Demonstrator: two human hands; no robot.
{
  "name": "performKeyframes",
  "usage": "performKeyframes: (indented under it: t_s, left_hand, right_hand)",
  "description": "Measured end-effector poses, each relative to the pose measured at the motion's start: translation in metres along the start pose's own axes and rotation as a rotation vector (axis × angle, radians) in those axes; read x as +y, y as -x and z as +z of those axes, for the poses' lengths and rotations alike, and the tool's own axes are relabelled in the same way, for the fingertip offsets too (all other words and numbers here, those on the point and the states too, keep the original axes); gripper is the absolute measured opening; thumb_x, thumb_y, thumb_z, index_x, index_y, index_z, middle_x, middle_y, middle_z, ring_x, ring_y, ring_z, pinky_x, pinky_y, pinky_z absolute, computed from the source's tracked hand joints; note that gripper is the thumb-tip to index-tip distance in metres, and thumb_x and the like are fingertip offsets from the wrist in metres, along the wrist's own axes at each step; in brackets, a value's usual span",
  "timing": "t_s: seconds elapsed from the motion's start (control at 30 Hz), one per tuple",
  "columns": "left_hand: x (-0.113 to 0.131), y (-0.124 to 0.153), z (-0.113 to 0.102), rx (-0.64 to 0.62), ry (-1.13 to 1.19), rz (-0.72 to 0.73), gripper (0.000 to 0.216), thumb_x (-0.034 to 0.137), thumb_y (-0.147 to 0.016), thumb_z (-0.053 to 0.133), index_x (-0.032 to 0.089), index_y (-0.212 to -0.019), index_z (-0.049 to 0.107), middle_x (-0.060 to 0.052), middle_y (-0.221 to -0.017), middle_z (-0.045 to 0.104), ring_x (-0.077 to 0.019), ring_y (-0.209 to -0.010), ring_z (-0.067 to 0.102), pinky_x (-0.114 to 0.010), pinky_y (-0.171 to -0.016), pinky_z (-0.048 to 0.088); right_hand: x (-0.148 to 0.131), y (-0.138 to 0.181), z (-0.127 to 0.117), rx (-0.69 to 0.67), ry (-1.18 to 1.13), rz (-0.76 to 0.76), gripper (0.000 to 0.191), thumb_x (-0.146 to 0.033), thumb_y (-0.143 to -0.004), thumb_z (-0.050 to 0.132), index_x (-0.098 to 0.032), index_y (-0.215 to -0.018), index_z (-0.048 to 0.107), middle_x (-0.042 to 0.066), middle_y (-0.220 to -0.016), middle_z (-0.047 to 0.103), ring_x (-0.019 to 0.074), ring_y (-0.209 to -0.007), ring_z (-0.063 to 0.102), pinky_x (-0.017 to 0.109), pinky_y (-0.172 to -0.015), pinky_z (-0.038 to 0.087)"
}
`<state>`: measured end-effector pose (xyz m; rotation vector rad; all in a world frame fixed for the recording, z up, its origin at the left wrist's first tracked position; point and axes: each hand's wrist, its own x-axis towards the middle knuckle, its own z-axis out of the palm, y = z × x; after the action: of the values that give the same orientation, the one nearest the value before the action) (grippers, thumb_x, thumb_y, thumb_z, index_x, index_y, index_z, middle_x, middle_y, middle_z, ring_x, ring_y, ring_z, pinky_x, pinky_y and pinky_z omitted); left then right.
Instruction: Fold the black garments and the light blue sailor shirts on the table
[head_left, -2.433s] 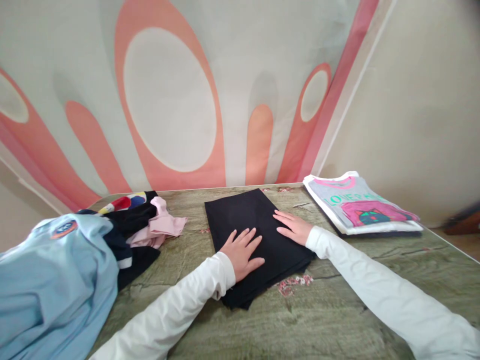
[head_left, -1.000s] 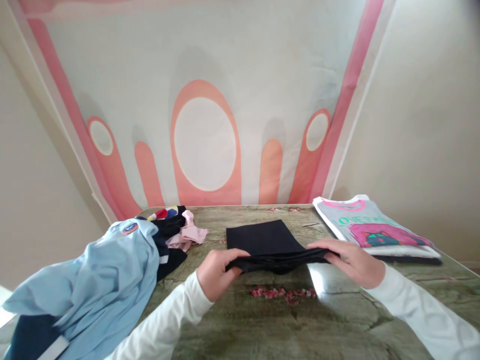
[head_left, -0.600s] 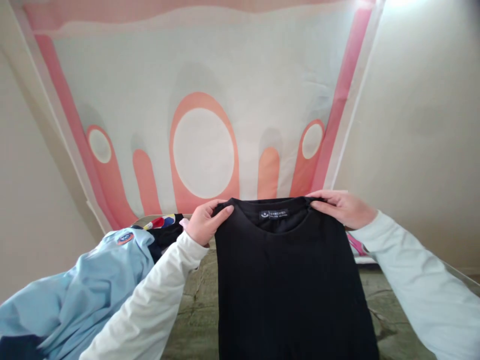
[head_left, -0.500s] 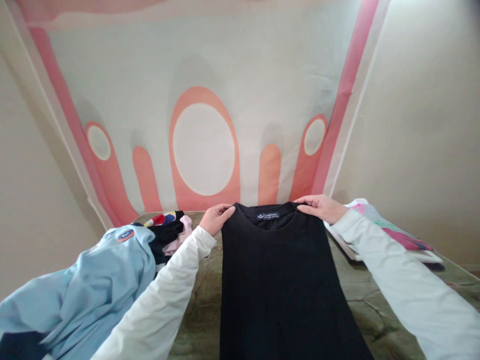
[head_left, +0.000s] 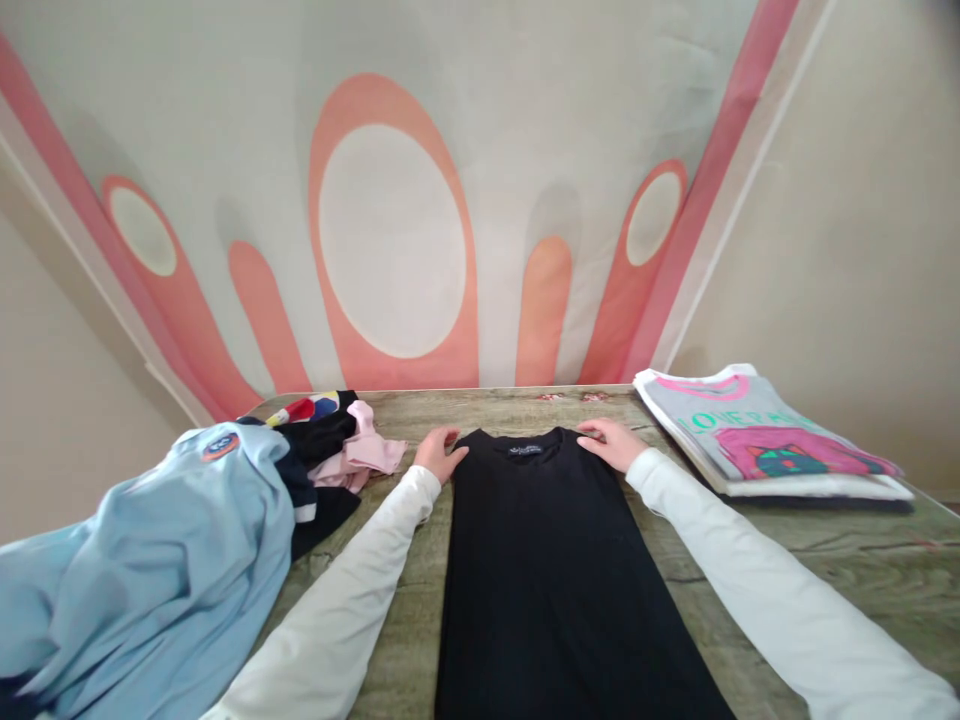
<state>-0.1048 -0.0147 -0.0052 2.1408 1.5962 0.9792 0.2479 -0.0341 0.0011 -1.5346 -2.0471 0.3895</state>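
A black T-shirt (head_left: pixel 551 580) lies lengthwise on the table, its neckline with a small label at the far end and its lower part running out of view at the bottom. No sleeves show, and its sides look straight. My left hand (head_left: pixel 441 455) is closed at the shirt's left shoulder corner, thumb and fingers pinching the cloth. At the right shoulder, my right hand (head_left: pixel 613 443) pinches the fabric between thumb and fingertips.
On the left is a loose heap with a light blue garment (head_left: pixel 172 560), black cloth (head_left: pixel 319 440) and a pink piece (head_left: pixel 364 445). A neat stack of folded shirts (head_left: pixel 765 430) sits at the right on the wood-patterned table (head_left: pixel 847 570). A patterned wall panel (head_left: pixel 495 130) stands behind.
The shirt's neck end has come down from a raised position onto the table, both hands going down with it. The camera view has shifted, showing more of the table and the right stack.
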Motion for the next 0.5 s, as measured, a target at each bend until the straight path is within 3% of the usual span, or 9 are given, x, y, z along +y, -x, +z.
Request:
performKeyframes:
  t_s: [0.2, 0.4, 0.5]
  left_hand:
    - [-0.008, -0.003, -0.006, 0.047, -0.194, -0.070, 0.025, 0.033, -0.077, 0.053, 0.013, -0.088, 0.061, -0.009, -0.086, 0.063, -0.0202, -0.082, 0.058, -0.033, -0.078, 0.044]
    - [-0.004, -0.005, -0.010, -0.172, -0.154, -0.074, 0.023, 0.040, -0.067, 0.062, 0.017, -0.073, 0.064, -0.002, -0.068, 0.063, -0.0159, -0.063, 0.058, -0.024, -0.058, 0.043]
    - [-0.003, -0.014, -0.003, -0.144, -0.190, -0.079, 0.022, 0.039, -0.065, 0.064, 0.017, -0.068, 0.061, -0.001, -0.064, 0.060, -0.0166, -0.062, 0.057, -0.025, -0.060, 0.043]
  right_hand:
    - [0.020, 0.000, 0.010, 0.056, 0.016, 0.166, 0.034, -0.040, -0.076, 0.052, -0.013, -0.096, 0.061, 0.010, -0.086, 0.064, 0.0177, -0.074, 0.060, 0.033, -0.074, 0.047]
    - [0.031, 0.002, 0.012, -0.009, -0.121, 0.135, 0.041, -0.037, -0.065, 0.065, -0.016, -0.101, 0.058, 0.004, -0.075, 0.064, 0.0172, -0.069, 0.060, 0.033, -0.071, 0.048]
    - [0.029, -0.005, 0.015, -0.005, -0.180, 0.118, 0.038, -0.032, -0.065, 0.066, -0.017, -0.099, 0.059, 0.004, -0.076, 0.065, 0.0185, -0.071, 0.061, 0.035, -0.072, 0.048]
